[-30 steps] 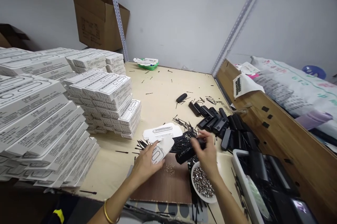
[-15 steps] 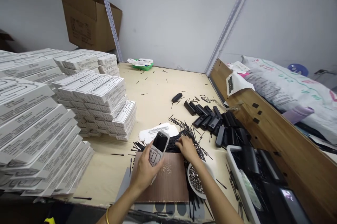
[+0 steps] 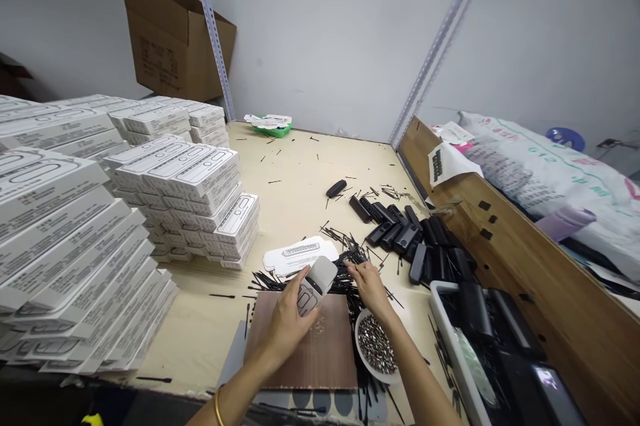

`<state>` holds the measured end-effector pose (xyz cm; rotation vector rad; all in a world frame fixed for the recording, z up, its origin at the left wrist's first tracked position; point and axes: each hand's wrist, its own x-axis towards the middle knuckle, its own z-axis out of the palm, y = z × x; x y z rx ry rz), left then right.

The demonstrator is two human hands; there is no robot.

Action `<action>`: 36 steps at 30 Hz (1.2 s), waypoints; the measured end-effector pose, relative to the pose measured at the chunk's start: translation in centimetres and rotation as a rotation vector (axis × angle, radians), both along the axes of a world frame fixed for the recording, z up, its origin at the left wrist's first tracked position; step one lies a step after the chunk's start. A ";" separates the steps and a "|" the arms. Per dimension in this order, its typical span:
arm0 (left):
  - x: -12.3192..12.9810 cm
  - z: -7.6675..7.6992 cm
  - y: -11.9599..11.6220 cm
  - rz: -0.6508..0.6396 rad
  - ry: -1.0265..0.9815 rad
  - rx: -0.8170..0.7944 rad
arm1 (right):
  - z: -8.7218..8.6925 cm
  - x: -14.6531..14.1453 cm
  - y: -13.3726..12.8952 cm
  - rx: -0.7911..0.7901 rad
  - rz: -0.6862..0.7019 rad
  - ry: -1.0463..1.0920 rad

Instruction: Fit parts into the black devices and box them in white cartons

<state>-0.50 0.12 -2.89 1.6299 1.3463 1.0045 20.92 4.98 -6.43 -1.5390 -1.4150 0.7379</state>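
My left hand (image 3: 290, 319) is wrapped around a small white printed box (image 3: 309, 299). The box is tilted, its end flap (image 3: 323, 273) raised at the top, with a dark gap below the flap. Over the heap of thin black sticks (image 3: 354, 251), my right hand (image 3: 371, 287) has its fingertips pinched together; what lies between them is too small to make out. A brown board (image 3: 305, 353) lies beneath my left hand. Beside my right forearm stands a white bowl (image 3: 375, 349) of small shiny metal pieces. Flat white printed cards (image 3: 300, 254) lie just behind the box.
Tall stacks of white boxes (image 3: 200, 179) fill the left side. Several black devices (image 3: 395, 223) lie at the right, next to a white bin (image 3: 445, 319) with more of them. A wooden side board (image 3: 500, 233) edges the table. Farther back sits a green tray (image 3: 273, 131).
The box in my left hand has shifted slightly right, and its flap now covers the dark opening seen before. My right hand has moved a little right, fingertips still by the sticks.
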 end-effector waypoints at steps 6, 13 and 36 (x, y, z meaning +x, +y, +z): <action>0.8 0.0 -0.2 -0.011 0.034 0.032 | 5.4 -2.8 -2.3 -0.055 0.015 0.681; 0.8 -1.2 -0.8 -0.036 0.070 0.086 | 6.3 -6.9 -5.4 0.129 -0.037 0.236; 1.2 -0.1 -3.3 -0.116 -0.199 -0.112 | 2.5 -10.6 -8.5 0.138 -0.045 0.237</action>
